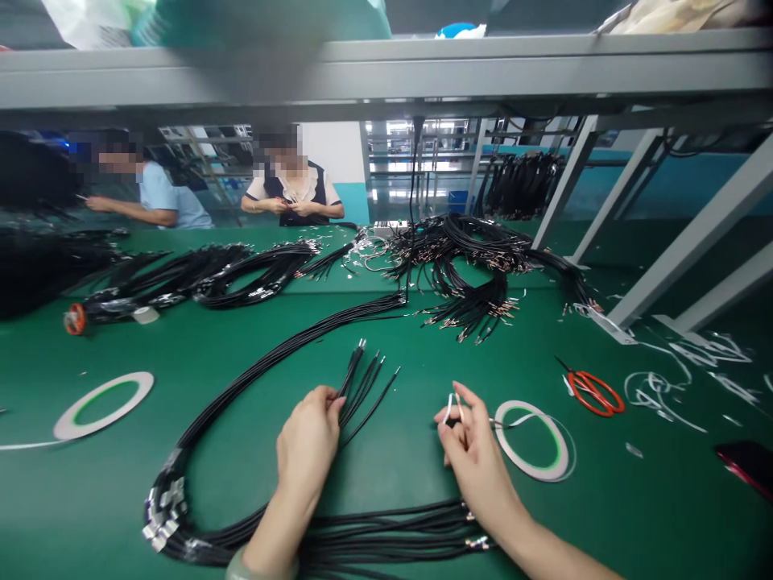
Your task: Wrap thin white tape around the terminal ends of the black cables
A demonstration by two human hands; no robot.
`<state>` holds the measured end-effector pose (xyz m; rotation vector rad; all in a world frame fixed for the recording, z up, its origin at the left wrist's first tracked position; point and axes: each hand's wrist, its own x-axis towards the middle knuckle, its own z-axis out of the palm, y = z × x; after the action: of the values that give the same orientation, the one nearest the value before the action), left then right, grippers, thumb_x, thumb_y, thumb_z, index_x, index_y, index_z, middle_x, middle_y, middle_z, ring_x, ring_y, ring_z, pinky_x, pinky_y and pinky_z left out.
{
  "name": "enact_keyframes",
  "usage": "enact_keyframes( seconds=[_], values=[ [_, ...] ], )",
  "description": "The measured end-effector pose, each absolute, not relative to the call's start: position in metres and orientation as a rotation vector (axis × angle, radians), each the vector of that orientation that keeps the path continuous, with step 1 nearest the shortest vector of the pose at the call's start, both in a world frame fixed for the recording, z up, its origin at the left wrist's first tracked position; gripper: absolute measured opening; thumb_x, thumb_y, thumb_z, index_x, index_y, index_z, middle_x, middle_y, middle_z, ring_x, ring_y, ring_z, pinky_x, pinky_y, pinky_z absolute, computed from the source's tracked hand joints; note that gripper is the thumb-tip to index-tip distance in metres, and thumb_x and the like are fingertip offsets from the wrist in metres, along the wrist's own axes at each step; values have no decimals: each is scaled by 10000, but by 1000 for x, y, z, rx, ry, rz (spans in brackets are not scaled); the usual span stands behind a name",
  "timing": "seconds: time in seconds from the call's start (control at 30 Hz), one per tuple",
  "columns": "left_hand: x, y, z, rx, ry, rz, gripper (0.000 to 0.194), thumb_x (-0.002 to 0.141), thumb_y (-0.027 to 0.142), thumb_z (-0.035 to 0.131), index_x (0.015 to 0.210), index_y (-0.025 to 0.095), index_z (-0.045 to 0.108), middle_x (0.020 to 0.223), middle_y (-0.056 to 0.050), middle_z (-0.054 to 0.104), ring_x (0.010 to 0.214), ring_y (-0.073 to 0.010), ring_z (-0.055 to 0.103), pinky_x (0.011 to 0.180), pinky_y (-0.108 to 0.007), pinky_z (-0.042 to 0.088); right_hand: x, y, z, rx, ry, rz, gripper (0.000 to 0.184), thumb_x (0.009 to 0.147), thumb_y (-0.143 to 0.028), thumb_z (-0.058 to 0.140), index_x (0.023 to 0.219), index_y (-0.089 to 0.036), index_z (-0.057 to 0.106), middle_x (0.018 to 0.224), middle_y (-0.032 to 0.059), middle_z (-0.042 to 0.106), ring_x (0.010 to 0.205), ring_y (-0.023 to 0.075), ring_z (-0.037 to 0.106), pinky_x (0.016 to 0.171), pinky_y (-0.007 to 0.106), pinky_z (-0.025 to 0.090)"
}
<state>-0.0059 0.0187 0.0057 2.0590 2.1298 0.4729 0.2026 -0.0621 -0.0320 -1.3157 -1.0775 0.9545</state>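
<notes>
My left hand (pixel 307 443) is closed round a small bunch of black cables (pixel 362 391), whose stripped tips fan out beyond the fingers. To its right, my right hand (pixel 477 455) has its fingers curled on a thin white tape strip (pixel 448 409). A coppery sliver and something dark also show at those fingers, too small to make out. Beside this hand a flat roll of white tape (pixel 506 451) with a green inner ring lies on the table. A long looped bundle of black cables (pixel 254 370) curves round my left arm, with tape tabs (pixel 166 511) on its bend.
Orange-handled scissors (pixel 595 395) and loose white scraps (pixel 655 395) lie to the right on the green table (pixel 416 463). Another tape roll (pixel 64 427) is at left. Coiled cables (pixel 465 242) fill the back, below a grey shelf beam (pixel 423 72). Two people work opposite.
</notes>
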Motion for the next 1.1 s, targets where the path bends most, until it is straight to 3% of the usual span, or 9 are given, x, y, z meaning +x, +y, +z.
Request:
enact_keyframes(
  seconds=[0.17,0.27,0.37,0.57,0.67,0.93,1.1],
  values=[
    [1,15,1,2337,2169,551,205,901,224,452,1005,159,617,990,-118,639,891,-275,570,748,-350,428,188,-59,-30,-1273,-1209,1007,513,932,-307,488,1396,-271,273,1020,32,552,610,123,459,588,266,436],
    [18,10,-6,2525,1969,514,215,909,266,461,845,182,648,874,-92,612,813,-259,537,729,-347,424,190,-56,-27,-1233,-1154,1078,489,937,-348,478,1382,-279,289,992,23,548,567,108,471,539,252,431],
    [32,5,-10,2535,1978,457,198,898,246,480,843,161,650,854,-102,604,814,-277,529,709,-368,414,197,-52,-23,-1210,-1075,1107,493,924,-386,493,1363,-279,295,963,14,550,513,90,478,505,246,426],
    [41,-12,-3,2110,1482,675,172,903,248,466,858,180,618,788,-56,629,731,-218,580,675,-322,435,220,-45,-6,-1317,-1029,1069,556,858,-378,591,1327,-274,311,996,30,596,468,79,501,471,242,416],
    [42,-20,1,1768,1218,723,194,873,322,522,846,182,653,752,-38,645,656,-185,598,620,-281,448,226,-50,7,-1306,-1003,1127,632,810,-359,655,1330,-280,306,1029,50,609,425,53,426,412,211,360],
    [44,-22,4,1396,1119,726,231,801,373,624,764,151,676,611,7,613,533,-127,547,538,-222,408,208,-60,3,-1141,-841,1144,580,803,-358,689,1290,-276,384,958,55,642,492,79,404,372,164,275],
    [47,-24,3,1365,1094,774,208,773,355,658,761,150,687,672,-12,647,543,-125,555,536,-223,433,196,-58,-2,-1117,-723,1137,542,763,-350,734,1221,-265,456,815,10,625,480,82,426,362,167,265]
  ],
)
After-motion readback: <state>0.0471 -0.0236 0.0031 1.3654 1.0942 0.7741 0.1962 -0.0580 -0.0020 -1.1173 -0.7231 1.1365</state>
